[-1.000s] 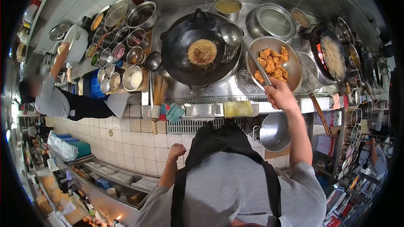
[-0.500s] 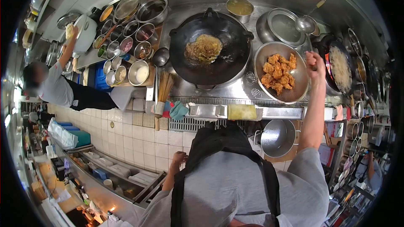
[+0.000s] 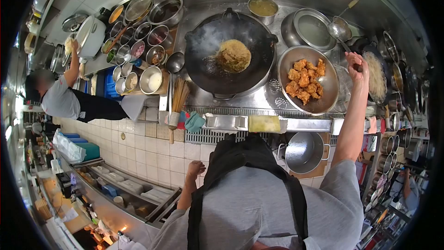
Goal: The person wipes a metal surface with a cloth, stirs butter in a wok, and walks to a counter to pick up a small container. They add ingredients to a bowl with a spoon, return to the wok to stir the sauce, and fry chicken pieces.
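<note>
My right hand [image 3: 357, 66] is closed on the handle of a metal utensil [image 3: 344, 45], whose thin shaft points up and left. It is right of a metal bowl [image 3: 285, 76] of fried brown pieces [image 3: 305, 79]. A round wire strainer [image 3: 342, 93] shows between the bowl and my wrist. Loosely curled, my left hand [image 3: 196, 168] hangs low beside my apron, with nothing visible in it. In the black wok [image 3: 203, 71], a yellow-brown mass [image 3: 234, 56] lies with smoke rising on its left.
At left, a co-worker [image 3: 64, 97] reaches to a white pot [image 3: 90, 37]. Small bowls [image 3: 124, 54], a ladle [image 3: 175, 62] and a bamboo brush [image 3: 179, 97] stand left of the wok. Beyond my right hand is a pan of pale food [image 3: 374, 76]. A large pot [image 3: 305, 152] sits below the counter.
My right hand has moved slightly right, and a utensil now shows in it. The strainer has come into view. The wok's contents shifted right, and smoke appeared. Flame by the right pan no longer shows.
</note>
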A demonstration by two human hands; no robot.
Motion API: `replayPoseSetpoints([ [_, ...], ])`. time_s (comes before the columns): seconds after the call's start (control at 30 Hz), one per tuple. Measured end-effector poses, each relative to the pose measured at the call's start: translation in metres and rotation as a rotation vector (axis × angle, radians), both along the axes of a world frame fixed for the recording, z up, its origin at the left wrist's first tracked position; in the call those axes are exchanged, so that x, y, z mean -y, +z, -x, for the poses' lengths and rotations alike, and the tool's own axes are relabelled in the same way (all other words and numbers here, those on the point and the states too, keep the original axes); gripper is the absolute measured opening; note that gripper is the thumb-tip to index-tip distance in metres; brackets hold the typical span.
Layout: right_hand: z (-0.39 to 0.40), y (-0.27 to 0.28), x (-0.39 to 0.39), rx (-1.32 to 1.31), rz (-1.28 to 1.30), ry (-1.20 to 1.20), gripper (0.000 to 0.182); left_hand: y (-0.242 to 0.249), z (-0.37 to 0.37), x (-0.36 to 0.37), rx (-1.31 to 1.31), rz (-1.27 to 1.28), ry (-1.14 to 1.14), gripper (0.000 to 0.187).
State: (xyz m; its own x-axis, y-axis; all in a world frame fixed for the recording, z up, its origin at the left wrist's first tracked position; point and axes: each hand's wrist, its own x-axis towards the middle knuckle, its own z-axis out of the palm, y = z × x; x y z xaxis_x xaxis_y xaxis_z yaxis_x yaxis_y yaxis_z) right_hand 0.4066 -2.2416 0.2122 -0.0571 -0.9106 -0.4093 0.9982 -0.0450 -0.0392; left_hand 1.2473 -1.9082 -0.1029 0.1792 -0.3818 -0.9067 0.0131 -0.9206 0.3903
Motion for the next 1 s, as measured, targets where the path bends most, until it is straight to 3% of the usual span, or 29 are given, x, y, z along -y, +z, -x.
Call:
replayPoseSetpoints([
  [0.3, -0.015, 0.018, 0.003, -0.035, -0.018, 0.007, 0.056, -0.01, -0.007, 0.0, 0.006, -0.031, -0.037, 0.03],
  [0.57, -0.019, 0.022, 0.012, -0.073, -0.021, 0.01, 0.048, -0.018, -0.013, -0.023, 0.017, -0.023, -0.113, 0.033],
  [0.63, -0.012, 0.011, 0.017, -0.09, -0.003, 0.038, 0.045, -0.032, -0.031, -0.036, 0.051, 0.131, -0.45, 0.032],
  [0.7, 0.001, 0.005, 0.02, -0.127, -0.004, 0.055, 0.042, -0.034, -0.026, -0.021, 0.035, 0.152, -0.535, 0.032],
  [0.87, -0.033, 0.031, 0.013, -0.098, -0.048, 0.008, 0.042, 0.036, 0.007, 0.001, 0.011, -0.05, -0.148, 0.032],
  [1.0, -0.029, 0.025, 0.015, -0.104, -0.043, 0.015, 0.046, 0.03, 0.002, 0.003, 0.046, -0.021, -0.183, 0.029],
])
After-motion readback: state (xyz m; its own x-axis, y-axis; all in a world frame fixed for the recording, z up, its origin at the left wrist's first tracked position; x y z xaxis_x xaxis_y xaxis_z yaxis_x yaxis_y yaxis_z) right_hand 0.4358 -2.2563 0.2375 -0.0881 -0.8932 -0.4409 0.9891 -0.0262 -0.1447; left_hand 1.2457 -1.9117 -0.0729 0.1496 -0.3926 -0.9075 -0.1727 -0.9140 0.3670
